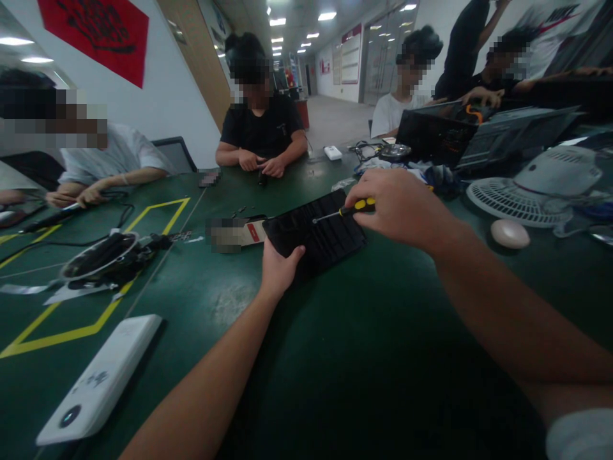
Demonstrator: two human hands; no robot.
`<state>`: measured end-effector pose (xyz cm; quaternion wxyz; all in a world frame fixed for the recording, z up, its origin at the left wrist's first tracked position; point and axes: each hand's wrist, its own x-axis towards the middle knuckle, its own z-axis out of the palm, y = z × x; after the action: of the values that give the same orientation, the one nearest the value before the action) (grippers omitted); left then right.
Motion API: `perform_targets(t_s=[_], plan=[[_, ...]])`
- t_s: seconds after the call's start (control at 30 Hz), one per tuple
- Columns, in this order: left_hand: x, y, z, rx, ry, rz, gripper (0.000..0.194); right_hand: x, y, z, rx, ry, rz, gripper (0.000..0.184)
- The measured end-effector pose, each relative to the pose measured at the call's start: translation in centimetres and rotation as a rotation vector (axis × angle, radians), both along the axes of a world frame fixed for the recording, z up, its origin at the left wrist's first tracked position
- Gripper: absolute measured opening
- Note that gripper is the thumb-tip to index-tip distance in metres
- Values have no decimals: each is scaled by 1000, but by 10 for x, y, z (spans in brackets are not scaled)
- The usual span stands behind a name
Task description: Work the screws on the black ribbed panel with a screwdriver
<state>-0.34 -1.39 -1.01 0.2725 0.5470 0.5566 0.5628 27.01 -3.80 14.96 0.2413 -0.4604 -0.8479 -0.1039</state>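
My left hand [281,267] grips the left end of a black rectangular ribbed panel [330,239], thumb on top and the other fingers hidden beneath it. The panel is held at a slant over the green table. In my right hand [393,207] is a screwdriver [334,215] with a yellow and black handle, the fingers closed round the handle. Its metal shaft points left across the panel, and the tip appears to be at or just above the surface; contact is hard to tell. Behind the panel's left end lies a card-like piece with a red mark [253,231].
A white power bank [100,380] lies at the near left. Black parts and cables [112,255] sit by yellow tape lines. To the right are a white fan [536,185], a pale mouse [510,234] and open computer equipment [517,137]. Several people sit around the green table [335,358].
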Motion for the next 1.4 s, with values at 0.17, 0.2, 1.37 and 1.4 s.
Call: perform_targets(t_s=[0.17, 0.2, 1.37, 1.4], plan=[[0, 0, 0, 5, 3, 2, 68, -1, -2, 1, -13, -1, -49, 23], [0, 0, 0, 0, 2, 4, 68, -1, -2, 0, -19, 4, -58, 23], [0, -1, 2, -6, 0, 1, 69, 16, -1, 14, 15, 69, 19, 27], [0, -1, 2, -4, 1, 1, 69, 15, 0, 13, 12, 75, 14, 27]])
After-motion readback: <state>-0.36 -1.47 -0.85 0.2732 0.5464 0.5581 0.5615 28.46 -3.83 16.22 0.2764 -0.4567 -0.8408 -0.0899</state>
